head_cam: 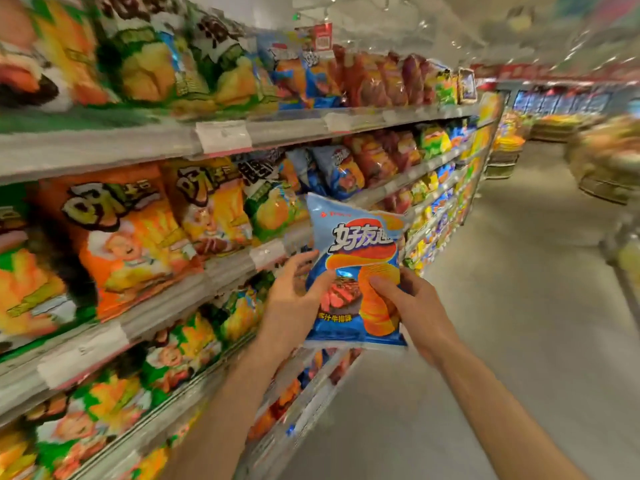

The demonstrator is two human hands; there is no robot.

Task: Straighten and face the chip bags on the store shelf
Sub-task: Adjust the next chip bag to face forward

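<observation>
A blue chip bag [356, 251] with orange ridged chips and a steak picture hangs upright in the aisle, its front toward me, just off the shelf edge. My left hand [294, 299] grips its lower left side, thumb on the front. My right hand [412, 306] pinches its lower right side, thumb pressed on the printed chips. Matching blue bags [337, 171] stand on the second shelf behind it. Orange bags [121, 237] and green-and-yellow bags [273, 206] fill that shelf to the left.
The shelving [221, 140] runs along my left into the distance, with several tiers packed with snack bags and white price tags on the rails. The grey aisle floor [502, 306] lies to the right. Blurred displays [609, 161] stand at the far right.
</observation>
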